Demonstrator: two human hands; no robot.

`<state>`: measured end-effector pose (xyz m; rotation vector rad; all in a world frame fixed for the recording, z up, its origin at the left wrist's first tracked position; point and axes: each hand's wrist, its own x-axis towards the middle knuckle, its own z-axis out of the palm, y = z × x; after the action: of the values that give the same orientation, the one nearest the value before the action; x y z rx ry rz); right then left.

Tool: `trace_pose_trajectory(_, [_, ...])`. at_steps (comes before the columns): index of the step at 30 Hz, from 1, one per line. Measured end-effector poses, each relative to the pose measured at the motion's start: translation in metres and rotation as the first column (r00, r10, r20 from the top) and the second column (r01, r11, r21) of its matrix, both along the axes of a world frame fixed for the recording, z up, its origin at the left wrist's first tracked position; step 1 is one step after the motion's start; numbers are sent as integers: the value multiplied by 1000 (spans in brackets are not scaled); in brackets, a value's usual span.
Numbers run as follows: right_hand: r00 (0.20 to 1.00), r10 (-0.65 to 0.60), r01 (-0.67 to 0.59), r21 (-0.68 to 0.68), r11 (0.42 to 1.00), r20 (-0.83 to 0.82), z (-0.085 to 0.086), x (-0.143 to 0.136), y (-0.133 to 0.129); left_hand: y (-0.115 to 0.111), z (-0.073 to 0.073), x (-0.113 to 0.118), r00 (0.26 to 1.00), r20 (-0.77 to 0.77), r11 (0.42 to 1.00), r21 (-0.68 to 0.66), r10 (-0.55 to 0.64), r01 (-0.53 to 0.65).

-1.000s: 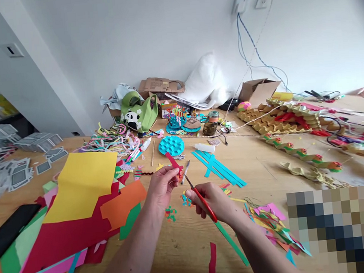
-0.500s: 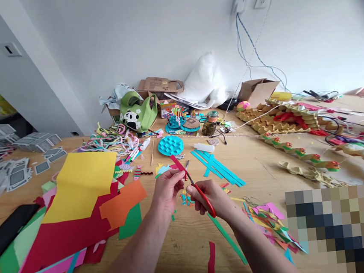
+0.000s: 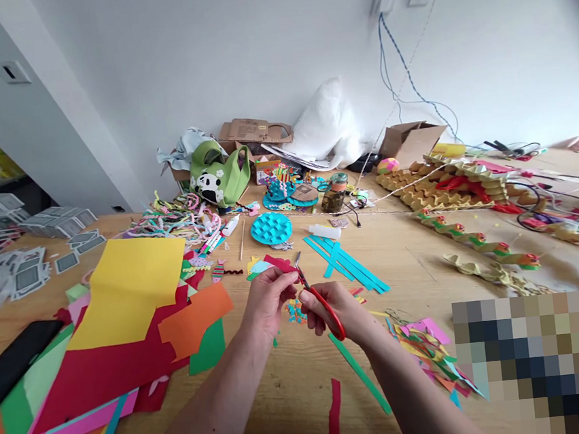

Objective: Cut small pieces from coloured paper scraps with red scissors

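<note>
My left hand point(image 3: 273, 298) pinches a red paper strip point(image 3: 277, 262) between thumb and fingers. In my right hand point(image 3: 335, 308) are red-handled scissors point(image 3: 328, 311), their blades pointing away from me beside the strip's end. Whether the blades touch the paper I cannot tell. Tiny blue and orange paper bits point(image 3: 294, 310) lie on the table below, partly hidden by my hands. A green strip point(image 3: 360, 374) and another red strip point(image 3: 334, 417) rest nearer to me. Beyond my hands sits a blue round piece with a raised lattice point(image 3: 271, 228).
Coloured paper sheets point(image 3: 137, 286) are heaped at the left. Blue strips point(image 3: 348, 262) and a glue bottle point(image 3: 324, 231) lie ahead to the right. Paper scraps point(image 3: 430, 353) cover the near right. Farther back are a green panda bag point(image 3: 221, 176), a jar point(image 3: 335, 194) and egg cartons point(image 3: 420, 187).
The red strip has swung from pointing up and away to lying flatter, pointing left over my left hand. The scissors stay in my right hand, close to it.
</note>
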<state>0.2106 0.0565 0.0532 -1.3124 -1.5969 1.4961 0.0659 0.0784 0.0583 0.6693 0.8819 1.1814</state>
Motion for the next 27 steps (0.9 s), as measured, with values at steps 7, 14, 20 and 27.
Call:
trace_pose_trajectory(7, [999, 32, -30, 29, 999, -44, -4, 1, 4, -2, 1, 3, 1000, 11, 1000, 10, -1, 1])
trace_pose_trajectory(14, [999, 21, -20, 23, 1000, -49, -5, 2, 5, 0, -2, 3, 1000, 3, 1000, 14, 0, 0])
trace_pose_trajectory(20, [999, 34, -32, 47, 998, -34, -5, 2, 5, -1, -1, 4, 1000, 9, 1000, 2, 5, -5])
trace_pose_trajectory(27, [1000, 16, -16, 16, 1000, -7, -4, 5, 4, -2, -1, 4, 1000, 5, 1000, 0, 19, -19])
